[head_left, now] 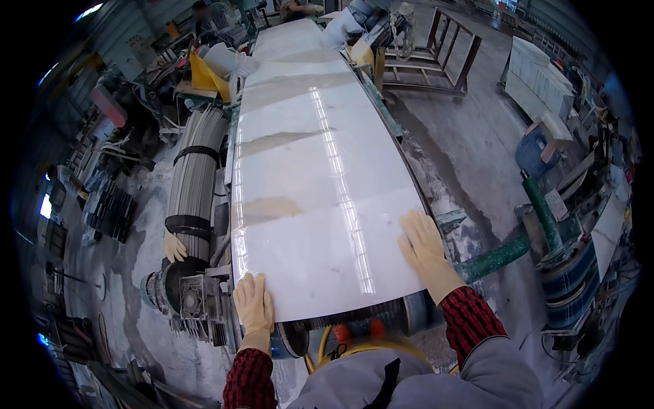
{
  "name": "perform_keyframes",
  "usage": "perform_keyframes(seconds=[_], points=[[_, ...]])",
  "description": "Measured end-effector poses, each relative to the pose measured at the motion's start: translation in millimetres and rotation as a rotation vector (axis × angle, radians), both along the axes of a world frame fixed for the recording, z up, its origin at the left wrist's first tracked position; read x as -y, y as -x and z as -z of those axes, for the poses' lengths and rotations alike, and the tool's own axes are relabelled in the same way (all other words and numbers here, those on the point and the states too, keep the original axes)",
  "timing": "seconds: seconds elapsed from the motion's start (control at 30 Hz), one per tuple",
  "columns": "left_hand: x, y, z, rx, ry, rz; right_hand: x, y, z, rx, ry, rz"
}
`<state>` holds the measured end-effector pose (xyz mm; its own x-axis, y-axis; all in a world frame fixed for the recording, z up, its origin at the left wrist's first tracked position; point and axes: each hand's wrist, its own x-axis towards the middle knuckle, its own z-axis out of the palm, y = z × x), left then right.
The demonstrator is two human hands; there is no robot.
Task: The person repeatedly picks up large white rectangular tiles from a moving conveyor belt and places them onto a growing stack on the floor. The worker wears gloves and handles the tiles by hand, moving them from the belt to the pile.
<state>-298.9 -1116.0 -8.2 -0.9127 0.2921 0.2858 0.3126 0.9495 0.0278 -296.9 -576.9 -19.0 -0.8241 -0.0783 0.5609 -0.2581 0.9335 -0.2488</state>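
Observation:
A long polished stone slab (306, 252), white with tan and grey bands, stretches away from me on a raised machine bed. My left hand (253, 307), in a cream rubber glove, rests at the slab's near left corner with its fingers stretched forward along the edge. Over the right edge, somewhat farther up, my right hand (424, 249) lies flat in a matching glove, fingers extended onto the white surface. Both thumbs are partly hidden. Ceiling lights reflect in long streaks on the glossy stone.
A ribbed grey roll (197, 157) with black straps runs along the left side, a loose glove (174, 247) near its lower end. Beside it sits a motor (194, 296). Green pipes (501, 259) and a blue drum (569, 293) stand right. Farther off is a metal frame (436, 61).

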Motion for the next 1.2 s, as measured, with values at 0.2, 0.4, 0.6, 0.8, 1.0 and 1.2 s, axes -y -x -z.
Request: perform_keyframes(seconds=[0.2, 0.4, 0.6, 0.8, 1.0, 1.2], points=[[2, -3, -4, 0.036, -0.017, -0.001, -24, 76, 7, -0.024, 0.051, -0.081], [1, -4, -3, -0.002, 0.017, 0.021, -23, 74, 26, 0.022, 0.066, 0.038], [2, -7, -5, -0.026, -0.043, 0.044, 9, -40, 20, 0.067, 0.071, 0.124], [21, -11, -1, 0.005, -0.123, 0.121, 106, -172, -10, 0.133, 0.269, 0.097], [56, -23, 5, 0.009, -0.381, 0.273, 222, -210, 15, 0.720, 1.416, 0.246], [61, -23, 2, 0.072, -0.418, 0.306, 253, -124, 43, 0.498, 2.309, 0.300]])
